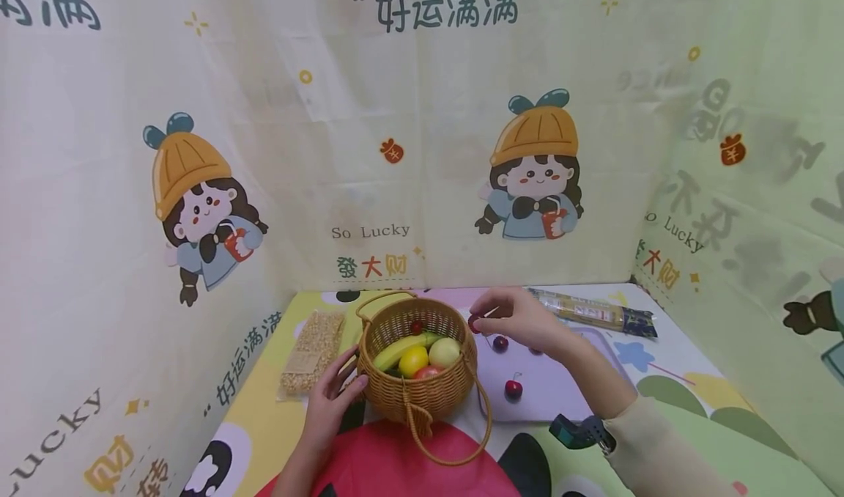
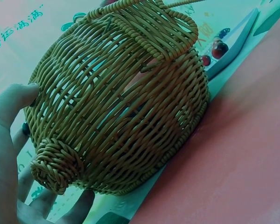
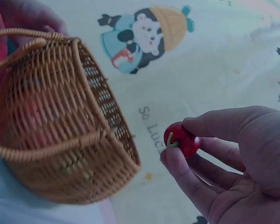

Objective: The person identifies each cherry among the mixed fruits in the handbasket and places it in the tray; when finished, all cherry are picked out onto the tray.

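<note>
A round wicker basket (image 1: 422,398) stands in front of the person, holding a banana (image 1: 395,352), a lemon (image 1: 413,363), a pale green round fruit (image 1: 445,352), a partly hidden reddish fruit (image 1: 428,372) and a cherry (image 1: 417,328). The left hand (image 1: 330,402) rests against the basket's left side, fingers spread, with its thumb at the weave in the left wrist view. Just right of the rim, the right hand (image 1: 524,325) pinches a red cherry (image 3: 182,141) between thumb and fingertips. More cherries (image 1: 513,388) lie on a lilac tray (image 1: 554,394).
A clear bag of grain-like pieces (image 1: 315,354) lies left of the basket. Behind the tray lies a long clear packet (image 1: 593,312). The basket's rope handle (image 1: 484,438) hangs down at its front right. Printed cloth walls (image 1: 422,189) surround the patterned table.
</note>
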Demonstrator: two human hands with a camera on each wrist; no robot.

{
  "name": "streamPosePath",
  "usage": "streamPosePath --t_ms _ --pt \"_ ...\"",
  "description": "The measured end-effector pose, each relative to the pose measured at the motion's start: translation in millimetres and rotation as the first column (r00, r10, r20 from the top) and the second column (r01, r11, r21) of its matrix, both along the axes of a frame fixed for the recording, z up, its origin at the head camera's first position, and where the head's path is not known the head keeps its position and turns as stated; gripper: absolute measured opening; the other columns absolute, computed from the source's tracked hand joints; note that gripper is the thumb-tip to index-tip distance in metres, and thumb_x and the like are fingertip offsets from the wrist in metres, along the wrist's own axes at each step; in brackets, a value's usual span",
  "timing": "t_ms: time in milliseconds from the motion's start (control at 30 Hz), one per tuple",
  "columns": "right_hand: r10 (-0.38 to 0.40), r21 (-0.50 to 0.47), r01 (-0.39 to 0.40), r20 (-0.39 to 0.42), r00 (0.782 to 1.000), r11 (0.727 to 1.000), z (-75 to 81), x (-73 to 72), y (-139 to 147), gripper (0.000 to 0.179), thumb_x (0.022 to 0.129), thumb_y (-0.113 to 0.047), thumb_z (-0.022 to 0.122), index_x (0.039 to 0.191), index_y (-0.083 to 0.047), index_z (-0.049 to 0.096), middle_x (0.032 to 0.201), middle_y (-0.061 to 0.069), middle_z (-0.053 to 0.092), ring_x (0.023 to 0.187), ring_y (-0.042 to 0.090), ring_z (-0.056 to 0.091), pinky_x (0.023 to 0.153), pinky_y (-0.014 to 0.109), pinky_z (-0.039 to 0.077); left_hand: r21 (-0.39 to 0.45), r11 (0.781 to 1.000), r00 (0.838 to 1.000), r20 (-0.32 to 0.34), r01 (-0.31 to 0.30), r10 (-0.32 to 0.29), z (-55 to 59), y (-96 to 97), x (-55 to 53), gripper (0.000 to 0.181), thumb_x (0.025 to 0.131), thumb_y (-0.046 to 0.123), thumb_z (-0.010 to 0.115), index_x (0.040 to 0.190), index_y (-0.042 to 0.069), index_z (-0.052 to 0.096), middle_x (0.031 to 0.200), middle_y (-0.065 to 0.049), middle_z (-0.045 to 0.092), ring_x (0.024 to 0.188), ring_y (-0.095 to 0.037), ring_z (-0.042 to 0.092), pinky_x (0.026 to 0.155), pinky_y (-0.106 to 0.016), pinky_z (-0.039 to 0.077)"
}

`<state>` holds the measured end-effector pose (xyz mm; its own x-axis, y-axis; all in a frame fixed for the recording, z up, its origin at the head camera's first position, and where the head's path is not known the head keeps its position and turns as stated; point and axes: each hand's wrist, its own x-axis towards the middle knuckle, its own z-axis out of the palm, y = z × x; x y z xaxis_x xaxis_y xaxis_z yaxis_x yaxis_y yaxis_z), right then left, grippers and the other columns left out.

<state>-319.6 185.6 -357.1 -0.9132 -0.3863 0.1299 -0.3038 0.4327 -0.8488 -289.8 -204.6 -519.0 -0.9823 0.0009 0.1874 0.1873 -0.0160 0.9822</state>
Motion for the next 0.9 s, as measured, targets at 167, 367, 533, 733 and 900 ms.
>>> streamPosePath --t_ms 167,367,533,733,900 --pt "-0.09 -0.027 0.093 0.086 0.992 0.995 -13.4 10.8 23.5 0.03 0.101 -0.029 0.084 0.126 -0.013 0.077 0.127 0.01 0.078 0.11 0.022 0.077 0.085 0.036 0.058 0.01 1.0 1.0 -0.009 0.009 -0.009 -0.2 1.6 -1.8 0.059 0.108 0.014 0.073 0.165 0.022 0.055 0.173 -0.003 0.046 0.142 0.005 0.057 0.103 -0.023 0.059" --pt "-0.136 -0.024 0.138 0.087 0.987 0.99 -33.0 22.8 50.9 0.035 0.101 -0.026 0.084 0.129 -0.007 0.075 0.126 0.012 0.078 0.113 0.022 0.077 0.098 0.041 0.063 0.013 1.0 1.0 -0.019 0.014 -0.014 0.4 2.1 -1.5 0.06 0.108 0.012 0.072 0.165 0.019 0.054 0.174 -0.006 0.046 0.142 0.006 0.058 0.102 -0.023 0.06" --pt "-0.209 0.041 0.207 0.046 0.977 0.977 -50.8 28.7 71.9 0.035 0.099 -0.025 0.086 0.128 -0.008 0.076 0.124 0.011 0.08 0.111 0.023 0.076 0.09 0.037 0.063 0.007 1.0 1.0 -0.005 -0.003 0.003 0.6 0.3 -1.3 0.059 0.109 0.014 0.072 0.165 0.021 0.055 0.173 -0.005 0.047 0.141 0.008 0.058 0.103 -0.022 0.059" --pt "-0.266 0.141 0.271 -0.053 0.963 0.952 -80.0 28.2 90.2 0.025 0.096 -0.019 0.089 0.115 -0.008 0.079 0.115 0.009 0.082 0.103 0.024 0.079 0.079 0.026 0.062 -0.007 1.0 1.0 0.001 -0.007 0.007 -0.1 -1.1 -1.2 0.06 0.109 0.015 0.073 0.165 0.021 0.054 0.174 -0.005 0.047 0.14 0.009 0.057 0.104 -0.02 0.057" --pt "-0.298 0.178 0.304 -0.061 0.953 0.936 -104.4 30.2 100.8 0.023 0.093 -0.015 0.09 0.111 -0.006 0.078 0.108 0.007 0.081 0.1 0.023 0.078 0.08 0.024 0.061 -0.01 1.0 1.0 0.001 -0.003 0.003 -0.2 0.1 -0.9 0.059 0.109 0.016 0.073 0.165 0.022 0.054 0.174 -0.005 0.047 0.14 0.009 0.057 0.104 -0.019 0.057"
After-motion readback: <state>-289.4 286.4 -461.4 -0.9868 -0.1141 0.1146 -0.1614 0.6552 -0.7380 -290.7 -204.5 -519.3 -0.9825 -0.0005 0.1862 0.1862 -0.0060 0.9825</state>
